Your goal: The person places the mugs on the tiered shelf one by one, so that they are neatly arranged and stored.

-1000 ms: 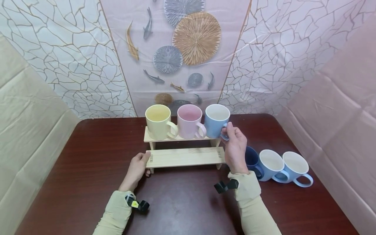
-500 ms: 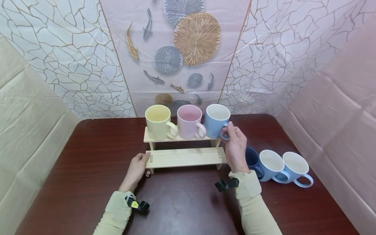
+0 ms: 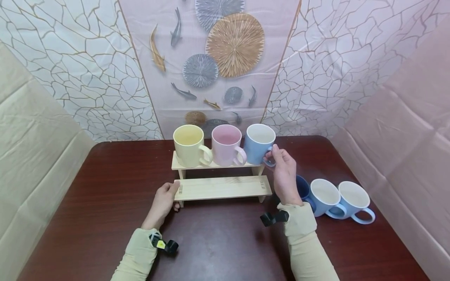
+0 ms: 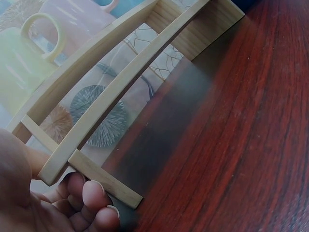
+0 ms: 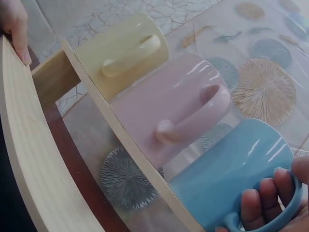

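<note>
A two-step wooden rack (image 3: 221, 188) stands near the back of the table. On its upper step a yellow mug (image 3: 189, 150), a pink mug (image 3: 225, 148) and a light blue mug (image 3: 256, 150) are lined up upright, handles toward the right. My right hand (image 3: 284, 171) grips the light blue mug's handle, fingers hooked through it in the right wrist view. With thumb on top and fingers curled underneath, my left hand (image 3: 163, 205) holds the left end of the lower step, as the left wrist view shows.
Right of the rack, a dark blue mug (image 3: 303, 189), partly hidden by my right hand, and two light blue mugs with white insides, a nearer one (image 3: 324, 198) and an outer one (image 3: 354, 201), stand on the dark red table (image 3: 218, 242). Patterned cloth walls rise behind it.
My right wrist has shifted slightly to the right, its fingers still on the light blue mug's handle. The left hand and the rack look the same.
</note>
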The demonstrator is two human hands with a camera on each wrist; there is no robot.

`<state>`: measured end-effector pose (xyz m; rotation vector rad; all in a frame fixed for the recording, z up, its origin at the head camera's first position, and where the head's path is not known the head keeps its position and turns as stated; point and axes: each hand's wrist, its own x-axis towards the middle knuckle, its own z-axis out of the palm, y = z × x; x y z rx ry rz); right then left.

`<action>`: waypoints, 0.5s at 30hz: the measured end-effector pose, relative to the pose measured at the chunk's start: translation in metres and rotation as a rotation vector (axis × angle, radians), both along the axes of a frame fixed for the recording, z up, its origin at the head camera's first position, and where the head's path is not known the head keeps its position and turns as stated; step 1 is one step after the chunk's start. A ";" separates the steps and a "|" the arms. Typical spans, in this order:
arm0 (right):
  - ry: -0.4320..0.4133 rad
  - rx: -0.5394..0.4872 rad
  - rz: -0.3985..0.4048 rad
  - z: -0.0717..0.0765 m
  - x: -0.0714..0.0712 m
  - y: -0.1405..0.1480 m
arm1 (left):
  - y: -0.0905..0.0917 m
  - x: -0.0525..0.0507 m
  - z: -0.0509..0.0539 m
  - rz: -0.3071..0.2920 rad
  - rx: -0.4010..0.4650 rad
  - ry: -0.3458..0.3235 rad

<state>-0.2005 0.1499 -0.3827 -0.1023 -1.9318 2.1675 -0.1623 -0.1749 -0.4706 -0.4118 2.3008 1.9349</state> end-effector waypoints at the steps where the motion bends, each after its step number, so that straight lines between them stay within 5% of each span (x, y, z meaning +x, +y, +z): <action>1: -0.004 0.005 0.002 0.000 0.000 0.001 | 0.000 0.000 0.000 -0.003 0.001 0.001; 9: -0.046 0.068 -0.021 0.002 0.002 0.003 | 0.001 0.000 0.000 0.005 0.001 -0.002; 15: -0.091 0.231 -0.095 0.006 0.011 0.007 | 0.000 0.000 -0.002 0.008 0.003 0.000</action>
